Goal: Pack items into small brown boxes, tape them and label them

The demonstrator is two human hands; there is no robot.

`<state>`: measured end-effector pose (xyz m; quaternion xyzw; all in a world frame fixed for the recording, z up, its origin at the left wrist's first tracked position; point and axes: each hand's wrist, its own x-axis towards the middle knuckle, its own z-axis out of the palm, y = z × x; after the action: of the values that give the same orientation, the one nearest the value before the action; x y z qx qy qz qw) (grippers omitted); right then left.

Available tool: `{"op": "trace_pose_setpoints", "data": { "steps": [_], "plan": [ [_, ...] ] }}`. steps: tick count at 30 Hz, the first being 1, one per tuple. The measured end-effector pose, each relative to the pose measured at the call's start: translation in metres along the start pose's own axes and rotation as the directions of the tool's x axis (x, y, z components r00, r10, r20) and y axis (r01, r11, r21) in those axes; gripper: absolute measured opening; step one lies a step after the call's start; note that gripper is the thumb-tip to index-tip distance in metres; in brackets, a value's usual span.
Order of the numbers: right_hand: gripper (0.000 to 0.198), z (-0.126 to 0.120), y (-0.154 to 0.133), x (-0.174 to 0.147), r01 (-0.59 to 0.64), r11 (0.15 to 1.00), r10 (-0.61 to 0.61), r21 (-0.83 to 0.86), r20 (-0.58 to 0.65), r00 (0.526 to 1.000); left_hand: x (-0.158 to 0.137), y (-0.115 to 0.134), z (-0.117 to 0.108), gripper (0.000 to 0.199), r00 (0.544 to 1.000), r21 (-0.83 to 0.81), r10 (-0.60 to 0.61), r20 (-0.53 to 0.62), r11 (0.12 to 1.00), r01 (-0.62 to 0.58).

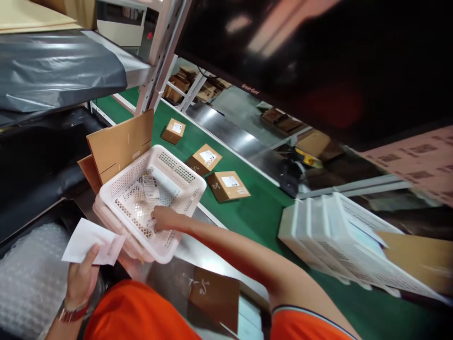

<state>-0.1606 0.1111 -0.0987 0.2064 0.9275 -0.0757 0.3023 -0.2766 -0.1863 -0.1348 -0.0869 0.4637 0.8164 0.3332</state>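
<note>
My left hand (82,278) is closed on a folded sheet of white paper (88,242), thumb on top, left of the stacked baskets. Inside the upper white plastic basket (193,203) is my right hand (164,219), its fingers curled near the basket floor. What they grip, if anything, is too small to make out. Just beyond those fingers lies what looks like a clear plastic packet with a printed white label (150,185). The basket rests tilted on another pale basket (116,225). Behind it stands an open cardboard box (122,146) with its flaps up.
Several labelled cartons (229,185) sit on the green conveyor belt (262,208). White baskets (318,231) are stacked at right. A large dark screen (300,61) hangs overhead. Bubble wrap (33,278) lies at lower left, and an open carton (215,297) stands below my right arm.
</note>
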Motion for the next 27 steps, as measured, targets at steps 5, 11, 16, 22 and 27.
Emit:
{"op": "trace_pose_setpoints", "data": {
  "steps": [5, 11, 16, 22, 27],
  "plan": [
    [0.053, 0.0, -0.003, -0.01, 0.199, 0.974, -0.21, -0.105, -0.101, 0.972, -0.001, 0.0, -0.005, 0.084, 1.0, 0.016, -0.003, 0.003, 1.0, 0.003],
    [0.038, -0.011, -0.002, -0.011, 0.272, 0.942, -0.272, -0.197, 0.028, 0.962, -0.004, 0.004, -0.007, 0.09, 1.0, -0.027, -0.015, 0.001, 1.0, 0.015],
    [0.041, -0.015, -0.002, -0.014, 0.1, 0.984, -0.088, -0.15, 0.086, 0.992, -0.006, 0.003, -0.013, 0.086, 1.0, -0.046, -0.018, -0.001, 0.999, 0.018],
    [0.062, -0.012, -0.008, -0.018, -0.073, 0.997, 0.072, 0.016, 0.033, 0.997, -0.006, 0.002, -0.018, 0.078, 1.0, -0.009, -0.015, -0.005, 1.0, 0.015],
    [0.046, -0.01, -0.011, -0.016, -0.053, 0.998, 0.054, -0.024, 0.052, 0.997, -0.006, 0.003, -0.015, 0.079, 1.0, -0.003, 0.015, 0.006, 1.0, -0.015]
  ]
}}
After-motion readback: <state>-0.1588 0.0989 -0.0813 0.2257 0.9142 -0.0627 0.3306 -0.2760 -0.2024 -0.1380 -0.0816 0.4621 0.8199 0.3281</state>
